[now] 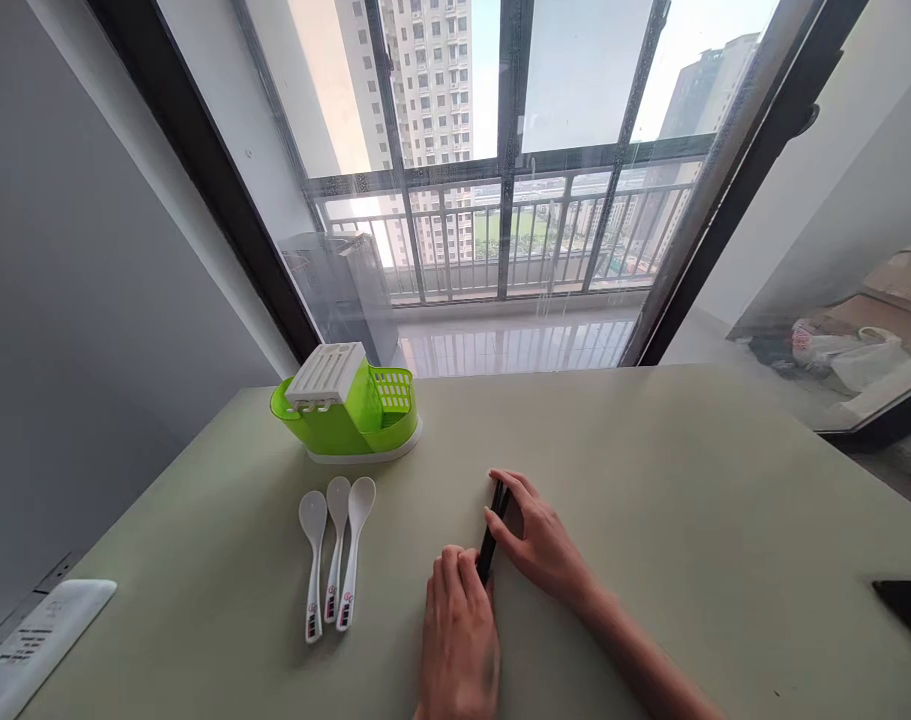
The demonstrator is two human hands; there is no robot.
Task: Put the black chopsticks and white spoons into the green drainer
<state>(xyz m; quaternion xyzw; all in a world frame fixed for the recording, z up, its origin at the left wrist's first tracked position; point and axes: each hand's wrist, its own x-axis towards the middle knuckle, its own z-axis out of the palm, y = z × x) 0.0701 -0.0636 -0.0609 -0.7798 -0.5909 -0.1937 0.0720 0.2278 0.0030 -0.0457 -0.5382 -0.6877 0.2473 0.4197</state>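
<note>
A bundle of thin black chopsticks [489,551] lies between my two hands, slanting away from me over the table. My left hand [459,620] is closed around the near end, its fingers hiding that part. At the far end my right hand [536,540] grips the sticks, with the thumb on the near side and the fingertips over the tips. To the left, three white spoons [337,550] lie side by side, bowls pointing away from me. Behind them stands a green utensil holder [335,425] with a white slotted top and an open basket on its right side.
The pale green table [650,480] reaches to a large window. A white power strip [46,640] is at the left edge. Part of a black object [909,600] shows at the right edge. Beyond the glass, a plastic bag [852,355] lies on the right.
</note>
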